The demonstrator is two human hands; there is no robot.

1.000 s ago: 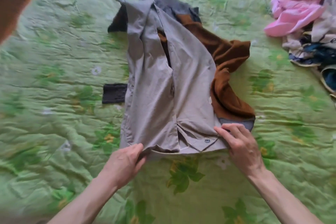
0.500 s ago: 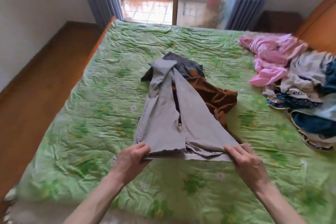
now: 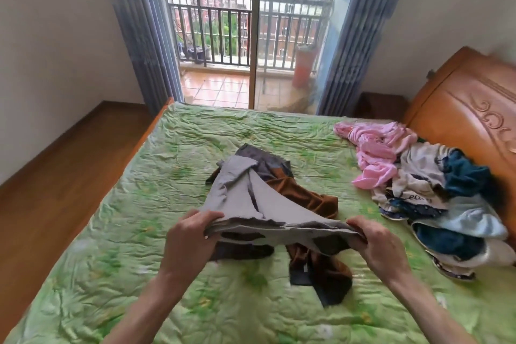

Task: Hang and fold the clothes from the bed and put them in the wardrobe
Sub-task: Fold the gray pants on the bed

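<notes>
Green bed [image 3: 117, 232] | both hands' fingers [image 3: 205, 218] grasping grey shirt [image 3: 237, 204] hem | brown garment [image 3: 304, 198] partly hidden beneath

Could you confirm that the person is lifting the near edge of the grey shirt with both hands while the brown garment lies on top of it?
Not quite: the head view shows the brown garment lying under the grey shirt, not on top. The rest holds: the left hand and right hand each grip the shirt's near edge, lifted off the bed.

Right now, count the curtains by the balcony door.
2. One curtain hangs left of the balcony door, the other curtain hangs right of it.
</notes>
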